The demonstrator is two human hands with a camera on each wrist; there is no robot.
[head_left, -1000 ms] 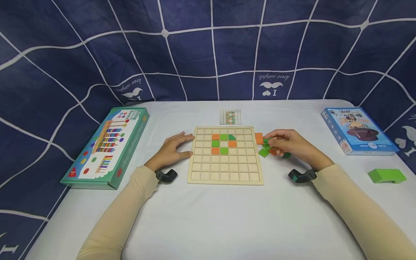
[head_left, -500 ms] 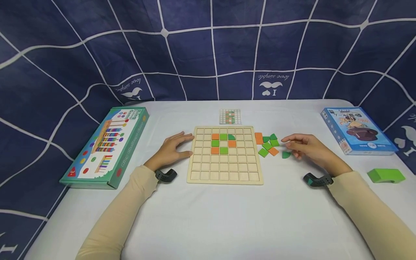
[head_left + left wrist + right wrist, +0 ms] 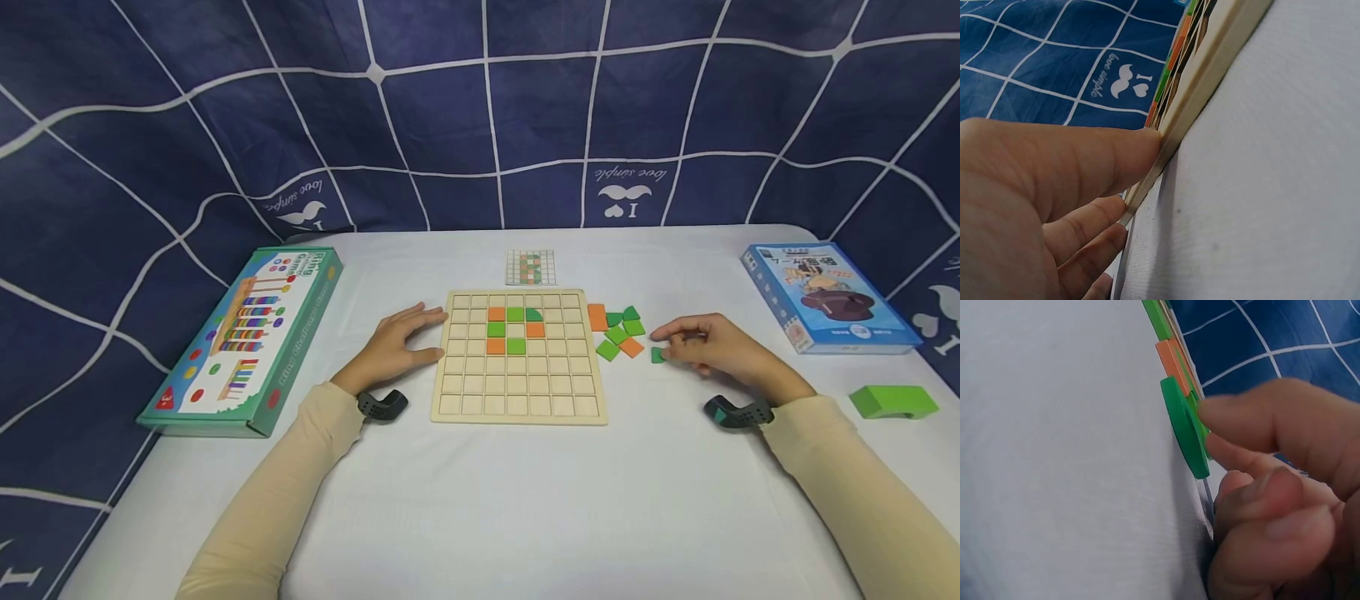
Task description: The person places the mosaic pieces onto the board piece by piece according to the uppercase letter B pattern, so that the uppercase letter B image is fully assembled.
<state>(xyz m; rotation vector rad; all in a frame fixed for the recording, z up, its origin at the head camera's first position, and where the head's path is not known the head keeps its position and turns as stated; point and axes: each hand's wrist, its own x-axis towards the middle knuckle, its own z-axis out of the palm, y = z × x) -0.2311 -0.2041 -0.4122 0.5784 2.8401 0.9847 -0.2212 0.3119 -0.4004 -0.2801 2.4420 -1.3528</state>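
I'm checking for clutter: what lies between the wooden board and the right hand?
The head view shows loose green and orange pieces between the wooden board and right hand.

Cream-beige long sleeves cover both of the person's forearms, the left sleeve and the right sleeve alike in plain, smooth, closely fitting cloth with soft creases, ending near the wrists. Each wrist carries a curved black device: the left wrist device is dotted with small dark marks, while the right wrist device shows a teal-green patch toward one end. The left hand and right hand are bare, with creased finger joints.
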